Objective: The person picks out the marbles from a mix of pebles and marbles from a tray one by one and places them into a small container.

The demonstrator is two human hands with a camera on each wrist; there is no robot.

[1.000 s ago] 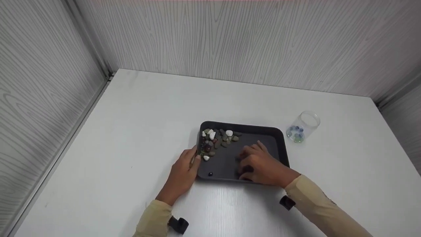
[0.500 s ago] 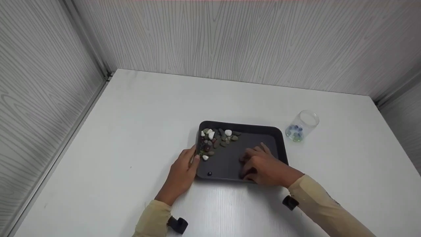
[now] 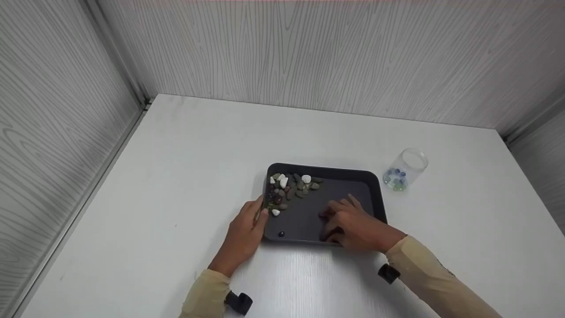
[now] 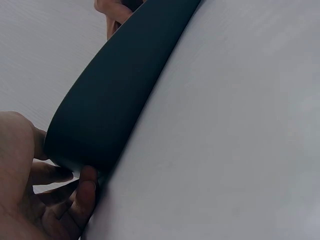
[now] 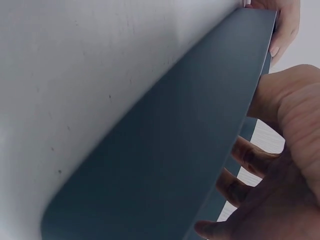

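While left hand (image 3: 243,230) grips tray (image 3: 300,218), right hand (image 3: 352,224) (inside) curls.

the left forearm (image 3: 209,289), in a beige sleeve (image 3: 204,295), angles up to the left hand (image 3: 242,232), whose thumb (image 3: 262,218) stands apart from its curled fingers (image 4: 86,195). the right forearm (image 3: 435,274), likewise sleeved, slants inward; the right hand (image 3: 352,224) is turned down, its fingers bent and spread, their tips partly hidden.

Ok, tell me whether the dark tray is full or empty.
Partly filled: pebbles crowd the far left corner of the dark tray, one dark marble lies nearer, the visible rest is bare; the right hand hides some.
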